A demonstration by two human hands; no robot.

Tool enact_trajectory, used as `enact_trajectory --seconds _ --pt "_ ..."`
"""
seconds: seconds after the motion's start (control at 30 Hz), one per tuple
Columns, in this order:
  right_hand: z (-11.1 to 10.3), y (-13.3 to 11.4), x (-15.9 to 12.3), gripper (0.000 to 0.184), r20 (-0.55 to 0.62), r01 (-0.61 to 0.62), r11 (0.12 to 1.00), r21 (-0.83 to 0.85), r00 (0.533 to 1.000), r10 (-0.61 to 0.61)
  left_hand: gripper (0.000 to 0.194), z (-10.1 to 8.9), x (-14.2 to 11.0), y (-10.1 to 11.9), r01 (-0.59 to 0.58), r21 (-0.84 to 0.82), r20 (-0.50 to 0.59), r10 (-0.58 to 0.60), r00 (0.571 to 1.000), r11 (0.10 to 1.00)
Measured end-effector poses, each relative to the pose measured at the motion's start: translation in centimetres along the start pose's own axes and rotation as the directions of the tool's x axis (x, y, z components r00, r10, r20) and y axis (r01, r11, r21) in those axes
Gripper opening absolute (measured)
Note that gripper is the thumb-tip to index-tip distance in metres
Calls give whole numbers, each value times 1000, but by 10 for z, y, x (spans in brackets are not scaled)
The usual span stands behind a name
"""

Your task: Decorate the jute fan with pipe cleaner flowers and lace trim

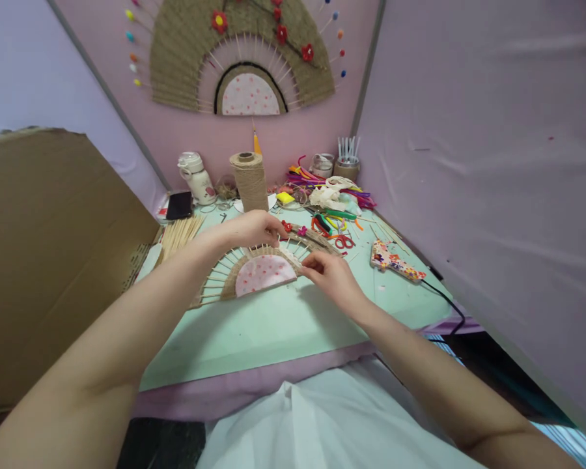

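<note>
A twine-covered hand fan (232, 283) lies on the table, with thin sticks spreading from a pink dotted half-circle (266, 273). Small red and pink flowers sit on its far right part. Along the inner twine band runs a narrow white trim (289, 255), too small to make out well. My left hand (258, 229) reaches over the fan, fingers bent down and closed at the trim's upper end. At its lower end, my right hand (329, 270) pinches the trim against the band's right side. The left forearm hides part of the fan.
Behind the fan stand a twine spool (250, 182) and a white bottle (196, 179). Wooden sticks (181, 236) and a phone (179, 205) lie left. Red scissors (344, 241) and a corded glue gun (395, 260) lie right. Cardboard (53, 260) stands left; a larger fan (185, 65) hangs behind.
</note>
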State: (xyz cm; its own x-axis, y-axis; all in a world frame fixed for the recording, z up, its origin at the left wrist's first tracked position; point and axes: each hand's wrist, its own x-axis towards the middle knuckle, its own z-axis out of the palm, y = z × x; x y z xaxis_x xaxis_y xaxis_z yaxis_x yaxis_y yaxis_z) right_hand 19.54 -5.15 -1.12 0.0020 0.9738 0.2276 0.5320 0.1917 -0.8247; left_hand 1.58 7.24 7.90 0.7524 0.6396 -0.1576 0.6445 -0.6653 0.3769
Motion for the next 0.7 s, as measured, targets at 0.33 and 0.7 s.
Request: enact_trajectory --seconds 0.33,0.7 --pt "20 14 -10 18 -42 -1 968 -250 999 -10 16 40 26 -31 -236 165 -120 257 959 958" --pt "35 19 -9 18 -54 6 890 -456 998 -35 19 64 30 -38 -253 278 -163 305 938 927"
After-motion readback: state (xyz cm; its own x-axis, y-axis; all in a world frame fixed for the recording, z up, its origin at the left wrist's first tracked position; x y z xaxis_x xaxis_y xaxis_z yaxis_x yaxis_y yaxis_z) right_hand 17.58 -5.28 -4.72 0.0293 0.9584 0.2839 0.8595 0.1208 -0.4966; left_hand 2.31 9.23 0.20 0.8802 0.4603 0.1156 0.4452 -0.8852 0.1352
